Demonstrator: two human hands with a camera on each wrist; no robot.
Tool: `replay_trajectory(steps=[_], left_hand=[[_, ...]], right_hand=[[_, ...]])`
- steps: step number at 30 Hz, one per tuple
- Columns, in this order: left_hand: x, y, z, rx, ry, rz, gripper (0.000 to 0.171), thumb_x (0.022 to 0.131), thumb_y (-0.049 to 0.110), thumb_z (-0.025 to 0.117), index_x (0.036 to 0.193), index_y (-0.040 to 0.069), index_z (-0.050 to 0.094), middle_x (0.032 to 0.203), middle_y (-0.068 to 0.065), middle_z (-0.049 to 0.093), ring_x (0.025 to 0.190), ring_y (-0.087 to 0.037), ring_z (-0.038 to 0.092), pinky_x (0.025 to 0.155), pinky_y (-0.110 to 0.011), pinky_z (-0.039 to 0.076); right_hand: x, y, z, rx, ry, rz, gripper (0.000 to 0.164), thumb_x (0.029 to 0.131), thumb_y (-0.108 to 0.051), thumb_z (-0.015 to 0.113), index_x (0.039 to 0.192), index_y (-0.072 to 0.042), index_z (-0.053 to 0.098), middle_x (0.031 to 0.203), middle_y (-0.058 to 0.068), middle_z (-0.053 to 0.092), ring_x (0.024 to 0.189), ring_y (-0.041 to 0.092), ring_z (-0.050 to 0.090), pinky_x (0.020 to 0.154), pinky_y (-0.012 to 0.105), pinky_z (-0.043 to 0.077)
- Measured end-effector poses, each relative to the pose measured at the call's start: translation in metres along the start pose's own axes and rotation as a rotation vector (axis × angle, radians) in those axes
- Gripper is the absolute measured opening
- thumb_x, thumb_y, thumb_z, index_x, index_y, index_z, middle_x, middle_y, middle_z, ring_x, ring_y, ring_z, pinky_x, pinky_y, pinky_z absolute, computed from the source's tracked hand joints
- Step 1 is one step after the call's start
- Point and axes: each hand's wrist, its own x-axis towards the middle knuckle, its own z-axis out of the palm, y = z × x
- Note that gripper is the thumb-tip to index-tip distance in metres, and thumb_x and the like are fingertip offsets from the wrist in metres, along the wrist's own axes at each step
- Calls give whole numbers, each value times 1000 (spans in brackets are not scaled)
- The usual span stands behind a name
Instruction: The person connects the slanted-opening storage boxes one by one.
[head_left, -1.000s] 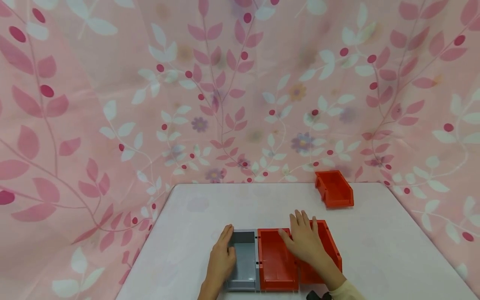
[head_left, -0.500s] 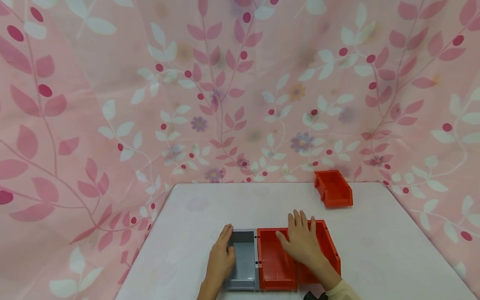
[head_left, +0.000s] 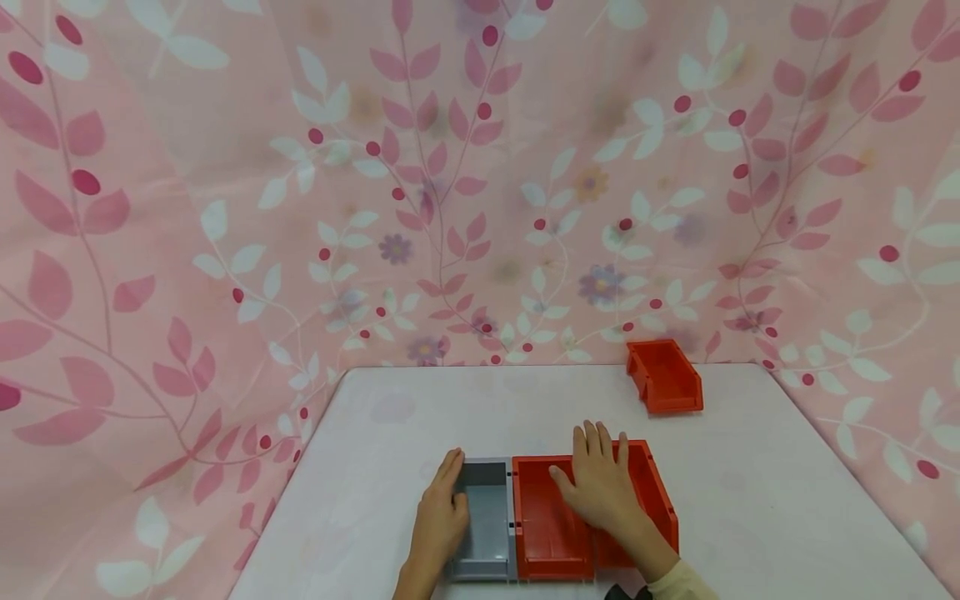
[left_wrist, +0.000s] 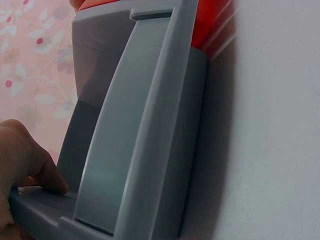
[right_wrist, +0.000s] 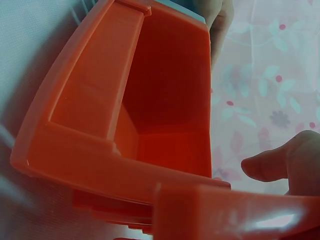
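In the head view, my left hand [head_left: 438, 517] holds the left wall of a grey plastic storage bin [head_left: 483, 521]. The left wrist view has its thumb [left_wrist: 47, 172] bent over that wall to the inside. A red storage bin [head_left: 551, 533] sits side by side with the grey one. To its right is another red bin [head_left: 656, 492], set slightly farther back and partly hidden by my right hand [head_left: 603, 492]. That hand lies over the adjoining red walls, fingers straight and thumb spread. In the right wrist view the thumb [right_wrist: 267, 165] is clear of the middle bin's rim.
One more red bin [head_left: 666, 379] stands by itself near the back right of the white table [head_left: 420, 408]. A pink floral curtain [head_left: 480, 208] hangs behind the table and along its sides. A dark object [head_left: 626, 592] shows beside the right wrist.
The whole head view has drifted slightly to the left. Both hands and the bins hold almost the same places relative to each other.
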Motion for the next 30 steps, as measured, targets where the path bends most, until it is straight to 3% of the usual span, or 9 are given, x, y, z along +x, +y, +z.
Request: replay_trajectory(steps=[3,8,14,18,21,25,30], left_hand=[[0,-1,0,1,-1,-3,64,86,-10,57,150,-2,53,157,-11,48,121,-21,57,74,-33,47],[-1,-4,0,-3,0,-1,64,86,-10,56,150,-2,53,157,-11,48,125,-23,57,76,-34,49],[-1,-4,-2,-4,7,1,65,85,-11,56,150,-2,53,157,-12,47,137,-29,51,93,-45,53],[-1,-3,1,-8,-9,8,65,86,-11,56,150,-2,52,158,-12,47,134,-28,53,87,-41,54],[-1,-2,3,-12,-17,11,65,86,-11,55,151,-2,52,158,-11,46,128,-25,56,74,-35,52],[0,-2,2,-12,4,6,65,86,-11,55,150,-2,53,158,-10,47,131,-24,55,78,-37,51],[0,-2,0,-8,1,1,65,86,-11,56,150,-2,52,158,-11,47,140,-28,47,94,-46,51]], right_hand=[[0,-1,1,-3,2,1,91,89,-39,75,155,9,35,159,31,33,147,52,23,116,72,1],[0,-2,3,-15,-5,4,91,88,-39,76,155,9,36,159,31,34,146,52,24,116,72,2],[2,-2,9,-35,-4,-2,89,88,-40,77,153,9,39,156,31,37,144,52,27,114,74,7],[-2,8,29,-45,-13,7,87,89,-41,75,151,10,41,153,32,40,142,52,30,114,75,9],[-4,14,40,-35,12,9,86,88,-40,74,149,11,42,152,32,41,141,53,30,114,75,10],[-2,14,42,-19,42,-5,84,88,-38,74,148,11,43,150,33,41,140,53,31,113,75,9],[-2,9,38,-23,1,19,85,88,-37,74,150,11,41,153,32,39,142,52,29,114,74,6]])
